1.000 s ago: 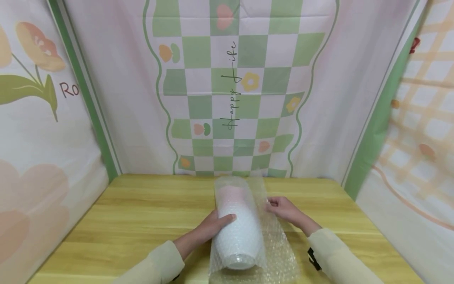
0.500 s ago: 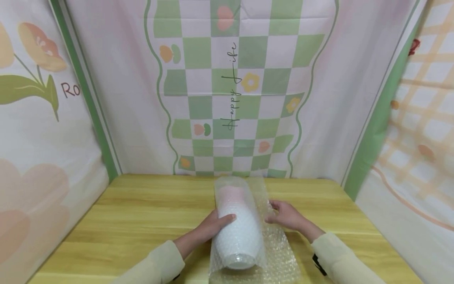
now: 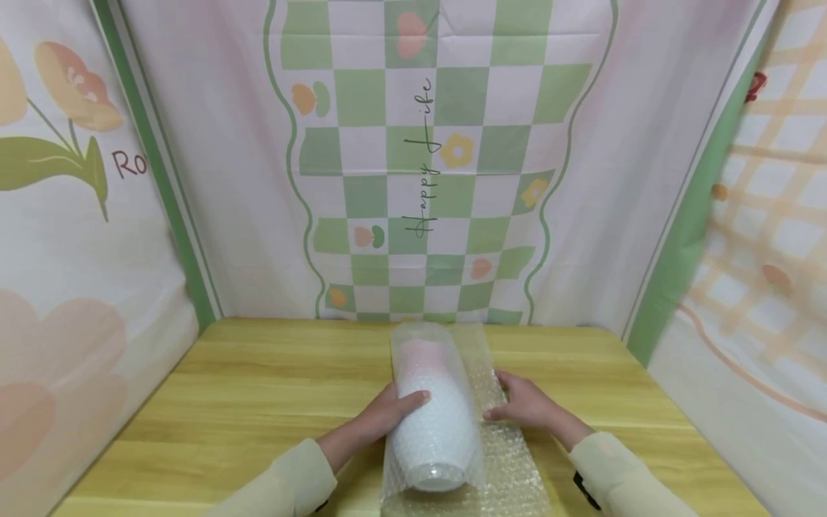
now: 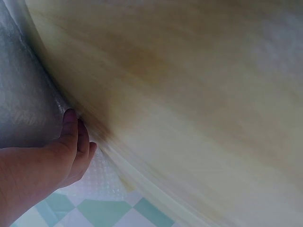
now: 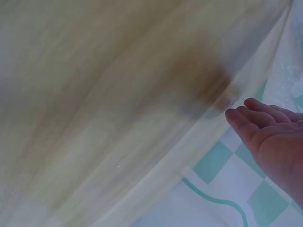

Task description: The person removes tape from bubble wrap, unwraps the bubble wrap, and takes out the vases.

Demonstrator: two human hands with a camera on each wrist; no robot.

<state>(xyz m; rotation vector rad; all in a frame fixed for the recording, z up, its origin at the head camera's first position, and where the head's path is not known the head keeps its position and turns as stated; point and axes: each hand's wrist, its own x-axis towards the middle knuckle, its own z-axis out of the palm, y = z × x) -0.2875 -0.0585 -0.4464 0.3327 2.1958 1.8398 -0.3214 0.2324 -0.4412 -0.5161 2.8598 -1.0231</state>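
Your left hand grips the bundle, white and pink, at the lower centre of the head view on the table. Your right hand is at the loose wrap's edge to its right; whether it pinches, I can't tell. A hard tug there could roll the bundle should your left grip slacken.

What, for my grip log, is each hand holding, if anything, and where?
Left hand: the wrapped object, by its left side, midway. Right hand touches the loose bubble wrap; grip unclear.
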